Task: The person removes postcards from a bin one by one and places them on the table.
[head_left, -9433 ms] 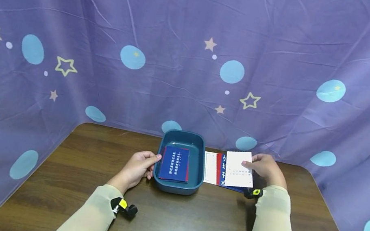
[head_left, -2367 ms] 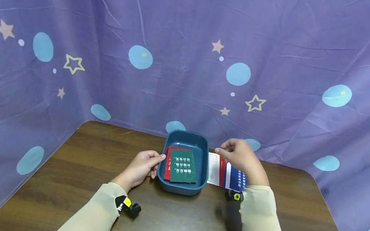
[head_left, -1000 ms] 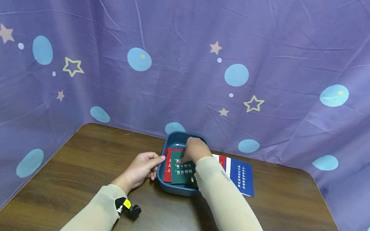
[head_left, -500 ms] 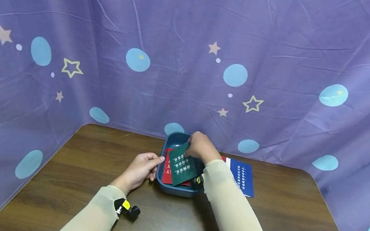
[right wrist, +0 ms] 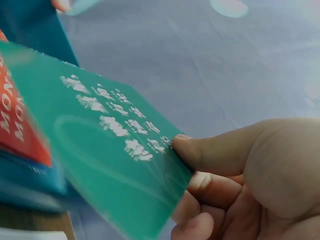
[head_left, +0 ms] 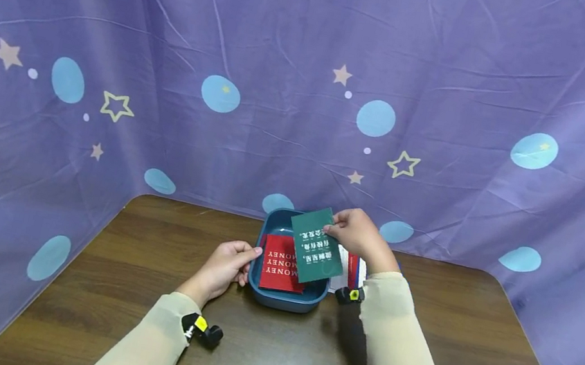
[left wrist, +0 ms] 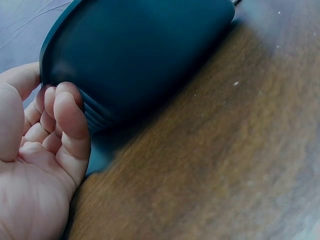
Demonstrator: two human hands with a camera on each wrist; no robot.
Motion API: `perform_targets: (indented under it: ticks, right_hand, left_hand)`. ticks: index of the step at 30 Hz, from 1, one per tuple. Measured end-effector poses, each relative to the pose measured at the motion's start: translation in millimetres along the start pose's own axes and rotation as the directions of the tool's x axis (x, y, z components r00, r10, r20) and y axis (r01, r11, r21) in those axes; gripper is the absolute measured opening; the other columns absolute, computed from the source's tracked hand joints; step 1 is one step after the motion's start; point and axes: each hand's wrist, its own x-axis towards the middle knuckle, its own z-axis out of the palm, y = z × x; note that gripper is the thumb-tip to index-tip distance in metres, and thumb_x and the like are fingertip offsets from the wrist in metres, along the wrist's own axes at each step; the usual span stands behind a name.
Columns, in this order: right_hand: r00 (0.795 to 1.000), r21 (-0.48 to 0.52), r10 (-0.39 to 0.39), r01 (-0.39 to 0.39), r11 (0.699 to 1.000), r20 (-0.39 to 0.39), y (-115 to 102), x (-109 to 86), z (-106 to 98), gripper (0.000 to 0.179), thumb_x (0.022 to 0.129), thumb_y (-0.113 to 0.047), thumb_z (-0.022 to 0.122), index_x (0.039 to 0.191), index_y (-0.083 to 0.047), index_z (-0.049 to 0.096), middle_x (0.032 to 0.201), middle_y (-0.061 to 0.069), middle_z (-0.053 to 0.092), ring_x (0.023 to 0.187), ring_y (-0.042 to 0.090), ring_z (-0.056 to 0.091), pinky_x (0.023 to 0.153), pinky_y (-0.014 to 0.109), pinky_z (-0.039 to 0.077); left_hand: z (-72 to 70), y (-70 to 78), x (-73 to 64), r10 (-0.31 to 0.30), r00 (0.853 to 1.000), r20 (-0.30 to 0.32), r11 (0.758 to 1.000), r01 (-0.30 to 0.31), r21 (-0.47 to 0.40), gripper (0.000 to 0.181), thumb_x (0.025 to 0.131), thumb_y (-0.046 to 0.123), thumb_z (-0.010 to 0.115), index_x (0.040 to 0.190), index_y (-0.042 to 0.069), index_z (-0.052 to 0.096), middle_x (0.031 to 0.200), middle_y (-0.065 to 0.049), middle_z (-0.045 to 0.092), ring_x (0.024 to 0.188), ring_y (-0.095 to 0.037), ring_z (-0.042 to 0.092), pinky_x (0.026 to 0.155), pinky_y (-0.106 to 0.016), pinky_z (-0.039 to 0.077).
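Note:
My right hand [head_left: 359,235] pinches a green card [head_left: 316,249] with white writing between thumb and fingers. The card is raised and tilted over the right side of a dark teal tray [head_left: 283,302]. In the right wrist view the thumb presses on the printed face of the green card [right wrist: 100,135]. My left hand [head_left: 222,265] grips the tray's left rim; in the left wrist view its fingers curl against the outer wall of the tray [left wrist: 135,55]. Inside the tray lies a red card [head_left: 278,263] printed MONEY, partly covered by the green one.
Right of the tray a row of overlapping cards lies on the wooden table [head_left: 261,360], with a white card [head_left: 337,275] and a red card [head_left: 352,270] showing; my right hand and forearm hide most of it. A purple curtain [head_left: 251,149] hangs behind the table.
My right hand reached into the tray, took hold of the green card and lifted it up and to the right, baring the red card. The left hand keeps its place on the rim.

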Motion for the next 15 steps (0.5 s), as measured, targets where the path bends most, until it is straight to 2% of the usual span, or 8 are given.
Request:
perform_targets:
  ticks: [3, 7, 9, 12, 15]
  right_hand:
    - [1.0, 0.022, -0.006, 0.007, 1.0, -0.031, 14.2, -10.1, -12.5, 0.036, 0.11, -0.017, 0.075, 0.079, -0.012, 0.058, 0.068, -0.008, 0.045, 0.067, 0.012, 0.043, 0.067, 0.031, 0.041]
    - [0.996, 0.047, 0.055, -0.052, 0.998, -0.076, 30.7, -21.4, -24.5, 0.02, 0.112, -0.019, 0.073, 0.102, -0.002, 0.072, 0.076, -0.004, 0.06, 0.077, 0.014, 0.053, 0.074, 0.03, 0.046]
    - [0.992, 0.051, 0.088, -0.083, 0.995, -0.093, 37.5, -25.1, -28.5, 0.022, 0.113, -0.021, 0.073, 0.114, 0.001, 0.073, 0.085, 0.001, 0.069, 0.084, 0.016, 0.059, 0.078, 0.031, 0.049]
    - [0.987, 0.047, 0.119, -0.114, 0.992, -0.11, 46.6, -27.9, -33.1, 0.026, 0.113, -0.023, 0.072, 0.123, 0.001, 0.073, 0.099, 0.008, 0.077, 0.091, 0.018, 0.065, 0.08, 0.031, 0.053]
    - [0.984, 0.054, 0.142, -0.137, 0.989, -0.111, 55.0, -30.3, -39.5, 0.027, 0.114, -0.024, 0.07, 0.123, 0.001, 0.071, 0.102, 0.011, 0.077, 0.09, 0.02, 0.066, 0.078, 0.032, 0.054]
  left_hand:
    - [-0.3, -0.5, 0.5, -0.001, 1.0, 0.0, 1.0, 0.001, 0.004, 0.033, 0.114, 0.02, 0.07, 0.084, 0.01, 0.063, 0.066, 0.003, 0.055, 0.05, -0.008, 0.056, 0.046, -0.02, 0.049]
    - [-0.2, -0.1, 0.5, -0.002, 1.0, 0.004, 1.0, 0.002, 0.011, 0.033, 0.114, 0.02, 0.07, 0.084, 0.009, 0.062, 0.066, 0.003, 0.056, 0.049, -0.008, 0.056, 0.046, -0.02, 0.05]
    - [0.0, 1.0, 0.2, 0.001, 1.0, 0.001, 1.0, -0.001, 0.011, 0.033, 0.114, 0.02, 0.071, 0.085, 0.008, 0.062, 0.067, 0.003, 0.056, 0.049, -0.008, 0.056, 0.047, -0.02, 0.05]
    - [0.6, 2.1, -0.7, 0.002, 1.0, -0.008, 1.0, -0.002, 0.009, 0.033, 0.114, 0.02, 0.071, 0.085, 0.008, 0.063, 0.067, 0.003, 0.056, 0.049, -0.008, 0.055, 0.047, -0.02, 0.05]
    - [1.3, 2.6, -1.5, -0.003, 1.0, -0.013, 1.0, 0.003, 0.009, 0.033, 0.114, 0.02, 0.071, 0.084, 0.009, 0.063, 0.067, 0.002, 0.056, 0.049, -0.008, 0.055, 0.046, -0.02, 0.05]
